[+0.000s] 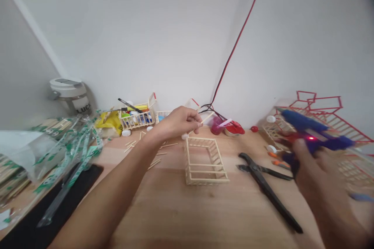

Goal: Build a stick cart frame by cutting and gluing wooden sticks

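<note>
My left hand (182, 121) is closed in a pinch on a thin wooden stick (207, 118), held above the back edge of a small stick frame (204, 181). That frame is open-topped, with slatted sides and crossbars, and rests on the table. In my right hand (309, 163), blurred by motion, is a blue glue gun (305, 120) with a red light glowing on its side. Its nozzle points left and back, over the right part of the table. The right fingers wrap round its handle and are partly hidden.
Black pliers (267, 186) lie right of the frame. Loose sticks (154, 163) are scattered to its left. A stick basket (137, 120) of small items, a jar (71, 97) and wrapped stick bundles (67, 144) stand at left. Red-edged stick models (330, 113) stand at right.
</note>
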A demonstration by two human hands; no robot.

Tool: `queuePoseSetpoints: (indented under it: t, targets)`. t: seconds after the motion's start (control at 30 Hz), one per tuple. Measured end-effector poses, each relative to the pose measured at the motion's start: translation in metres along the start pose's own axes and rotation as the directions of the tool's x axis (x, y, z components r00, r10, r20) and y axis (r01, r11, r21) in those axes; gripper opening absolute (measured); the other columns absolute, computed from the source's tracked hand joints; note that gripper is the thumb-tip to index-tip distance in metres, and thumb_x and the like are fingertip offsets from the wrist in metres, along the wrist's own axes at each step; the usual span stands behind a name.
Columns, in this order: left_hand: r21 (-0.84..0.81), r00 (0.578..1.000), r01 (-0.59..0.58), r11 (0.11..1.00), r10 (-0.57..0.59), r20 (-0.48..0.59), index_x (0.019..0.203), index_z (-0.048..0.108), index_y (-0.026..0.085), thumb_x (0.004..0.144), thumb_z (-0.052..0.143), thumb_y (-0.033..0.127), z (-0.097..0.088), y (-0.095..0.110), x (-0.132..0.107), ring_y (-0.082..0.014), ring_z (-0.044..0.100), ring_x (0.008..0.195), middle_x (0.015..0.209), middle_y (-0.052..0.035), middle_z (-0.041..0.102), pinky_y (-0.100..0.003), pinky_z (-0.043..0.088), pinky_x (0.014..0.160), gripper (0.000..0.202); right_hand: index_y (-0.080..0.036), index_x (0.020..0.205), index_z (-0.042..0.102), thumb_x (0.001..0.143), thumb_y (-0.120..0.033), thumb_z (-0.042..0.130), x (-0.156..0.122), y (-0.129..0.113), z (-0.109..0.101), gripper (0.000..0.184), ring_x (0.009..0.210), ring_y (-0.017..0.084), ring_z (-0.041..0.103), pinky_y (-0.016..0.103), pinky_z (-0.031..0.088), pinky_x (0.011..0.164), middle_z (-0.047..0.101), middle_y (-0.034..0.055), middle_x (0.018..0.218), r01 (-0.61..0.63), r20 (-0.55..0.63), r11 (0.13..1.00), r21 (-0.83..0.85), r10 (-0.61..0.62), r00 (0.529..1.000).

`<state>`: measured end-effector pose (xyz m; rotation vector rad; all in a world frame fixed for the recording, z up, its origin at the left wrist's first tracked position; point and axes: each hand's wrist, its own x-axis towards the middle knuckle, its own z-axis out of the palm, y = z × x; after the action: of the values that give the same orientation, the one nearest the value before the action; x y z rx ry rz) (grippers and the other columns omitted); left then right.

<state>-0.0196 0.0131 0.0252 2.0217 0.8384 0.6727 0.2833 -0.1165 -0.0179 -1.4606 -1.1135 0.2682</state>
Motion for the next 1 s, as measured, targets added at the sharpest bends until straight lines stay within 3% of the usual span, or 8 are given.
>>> queuePoseSetpoints:
  t: [0.1, 0.2, 0.37, 0.53, 0.77, 1.0]
  targets:
    - [0.031, 1.0, 0.028, 0.999, -0.028, -0.012, 0.083, 0.069, 0.012, 0.082, 0.062, 0.026, -0.001, -0.003, -0.002, -0.0083, 0.055, 0.059, 0.071, -0.0042, 0.071, -0.019, 0.036, 0.057, 0.016, -0.023, 0.103, 0.061, 0.089, -0.055, 0.059, -0.001, -0.002, 0.048, 0.035, 0.076, 0.017, 0.058, 0.028, 0.042, 0.053, 0.062, 0.0089, 0.104, -0.02, 0.15, 0.968, 0.251, -0.019, 0.989]
    - [0.056, 0.999, 0.039, 0.998, -0.038, -0.012, 0.083, 0.071, 0.012, 0.082, 0.062, 0.028, 0.0, -0.007, -0.001, -0.0108, 0.06, 0.065, 0.074, -0.0052, 0.073, -0.02, 0.039, 0.061, 0.018, -0.02, 0.104, 0.061, 0.09, -0.055, 0.058, -0.011, 0.009, 0.067, 0.038, 0.065, 0.014, 0.052, 0.028, 0.042, 0.053, 0.063, 0.0084, 0.097, -0.083, 0.275, 0.953, 0.292, -0.001, 0.961]
    - [0.098, 0.998, 0.054, 0.994, -0.057, 0.025, 0.081, 0.073, 0.013, 0.082, 0.061, 0.028, 0.011, -0.011, 0.006, -0.0102, 0.057, 0.064, 0.074, -0.0044, 0.074, -0.02, 0.037, 0.059, 0.019, -0.02, 0.106, 0.059, 0.09, -0.057, 0.058, -0.028, 0.025, 0.064, 0.041, 0.066, 0.014, 0.055, 0.025, 0.044, 0.052, 0.063, 0.0067, 0.089, -0.125, 0.322, 0.959, 0.253, 0.038, 0.946]
    - [0.078, 0.996, 0.011, 0.997, -0.017, 0.087, 0.077, 0.073, 0.013, 0.082, 0.061, 0.028, 0.019, -0.016, 0.01, -0.0081, 0.05, 0.059, 0.071, -0.0019, 0.072, -0.02, 0.034, 0.056, 0.02, -0.02, 0.101, 0.061, 0.093, -0.057, 0.053, -0.03, 0.028, 0.061, 0.039, 0.059, 0.013, 0.052, 0.025, 0.043, 0.05, 0.062, 0.0044, 0.078, -0.088, 0.338, 0.973, 0.212, 0.012, 0.941]
    - [0.16, 1.0, 0.023, 0.987, -0.022, -0.007, 0.07, 0.074, 0.011, 0.076, 0.064, 0.023, 0.024, -0.018, 0.011, -0.0099, 0.051, 0.062, 0.061, 0.0011, 0.062, -0.021, 0.032, 0.057, 0.016, -0.019, 0.094, 0.063, 0.092, -0.062, 0.05, -0.032, 0.02, 0.06, 0.045, 0.055, 0.013, 0.051, 0.025, 0.041, 0.047, 0.058, 0.002, 0.067, -0.012, 0.334, 0.998, 0.058, -0.008, 0.943]
    - [0.294, 0.999, 0.047, 0.955, -0.048, -0.004, 0.069, 0.076, 0.011, 0.074, 0.065, 0.011, 0.031, -0.016, 0.015, -0.0117, 0.057, 0.065, 0.062, -0.0011, 0.067, -0.022, 0.035, 0.061, 0.012, -0.023, 0.094, 0.062, 0.091, -0.061, 0.052, -0.031, 0.019, 0.062, 0.04, 0.058, 0.016, 0.054, 0.028, 0.043, 0.049, 0.06, 0.0028, 0.07, -0.003, 0.334, 0.999, 0.039, -0.011, 0.943]
